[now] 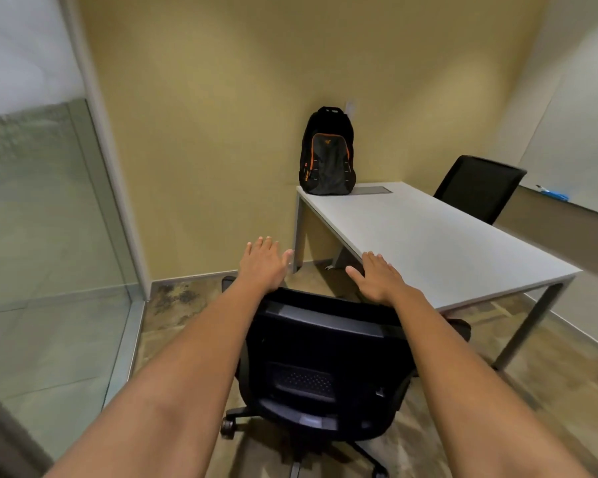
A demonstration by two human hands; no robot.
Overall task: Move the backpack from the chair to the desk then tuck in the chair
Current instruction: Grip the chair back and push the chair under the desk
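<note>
Backpack [327, 153] stands on desk [446, 243]: step done. Chair [325, 357] remains untucked; left hand [263, 263] and right hand [380, 277] spread flat, gripping nothing.

Count, head view: backpacks, 1 [327, 151], upper centre, on the table. Tables, 1 [428, 236], right of centre. Chairs, 2: one [325, 360] lower centre, one [479, 188] at the right, behind the table. Hands, 2: left hand [263, 262], right hand [380, 279], both mid-frame.
</note>
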